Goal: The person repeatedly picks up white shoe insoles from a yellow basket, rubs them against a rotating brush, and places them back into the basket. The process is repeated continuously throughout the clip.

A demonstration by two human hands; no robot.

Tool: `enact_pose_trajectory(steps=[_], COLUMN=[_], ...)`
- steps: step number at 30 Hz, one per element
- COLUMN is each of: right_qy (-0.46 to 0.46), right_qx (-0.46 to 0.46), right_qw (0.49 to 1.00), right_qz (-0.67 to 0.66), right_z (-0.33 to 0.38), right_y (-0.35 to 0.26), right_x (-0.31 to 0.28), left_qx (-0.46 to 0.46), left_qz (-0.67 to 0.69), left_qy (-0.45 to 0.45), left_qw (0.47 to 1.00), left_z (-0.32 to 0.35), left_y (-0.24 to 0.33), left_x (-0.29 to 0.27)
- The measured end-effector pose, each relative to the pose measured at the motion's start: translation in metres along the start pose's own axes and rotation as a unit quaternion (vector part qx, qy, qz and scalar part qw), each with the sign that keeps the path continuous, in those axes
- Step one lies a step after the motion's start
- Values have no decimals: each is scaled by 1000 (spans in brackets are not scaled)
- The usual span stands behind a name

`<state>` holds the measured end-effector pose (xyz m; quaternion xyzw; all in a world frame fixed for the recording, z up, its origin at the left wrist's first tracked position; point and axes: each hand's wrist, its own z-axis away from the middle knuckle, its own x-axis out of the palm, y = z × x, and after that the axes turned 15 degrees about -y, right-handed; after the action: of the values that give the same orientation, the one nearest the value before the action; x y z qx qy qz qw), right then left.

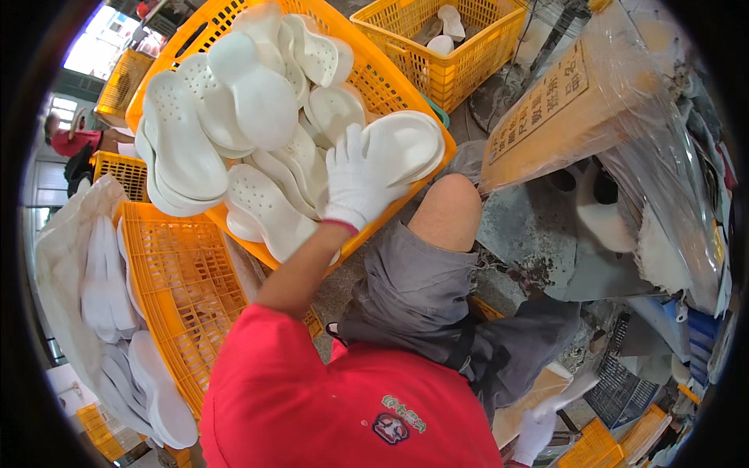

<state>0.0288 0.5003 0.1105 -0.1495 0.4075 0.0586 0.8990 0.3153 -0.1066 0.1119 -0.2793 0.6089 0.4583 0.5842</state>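
My left hand (355, 181), in a white glove with a pink cuff, rests palm down on white insoles in a yellow-orange plastic crate (382, 90). Its fingers are stretched out and a little apart. Against its thumb side lies a small stack of insoles (407, 144), overlapping the crate's right rim. Other insoles (257, 93), several with small holes at one end, heap up on the left. Low at the right, my gloved right hand (534, 433) is partly hidden beside my leg. From it sticks out a slim white piece (568, 394), seemingly an insole seen edge-on.
Behind stands another yellow crate (460, 70) with a few white pieces. At left, an orange crate (183, 273) stands by a white sack (58, 257) of insoles. A plastic-wrapped carton (546, 117) and scrap sheets (530, 234) crowd the right. A person in red (74, 140) is far left.
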Motion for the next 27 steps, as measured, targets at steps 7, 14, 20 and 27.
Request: enact_pose_trajectory(steps=[7,14,20,27], right_qy=[-46,-6,-96,98], right_qx=[-137,-299,-244,-198], right_qw=[964,917,841,906], right_qz=[-222,-263,-474,-360], right_z=[-32,8,13,49], right_y=[-70,-214,-221,-216], right_x=[12,18,-55,-37], left_qx=[84,221,624,-54], left_qz=[158,73,126,795], left_qy=[-280,-128,-94,-504], left_qw=[943,964,766,334], left_z=[-54,24,83,59], left_y=[-76,-13,195,322], left_x=[-13,-80,3,82])
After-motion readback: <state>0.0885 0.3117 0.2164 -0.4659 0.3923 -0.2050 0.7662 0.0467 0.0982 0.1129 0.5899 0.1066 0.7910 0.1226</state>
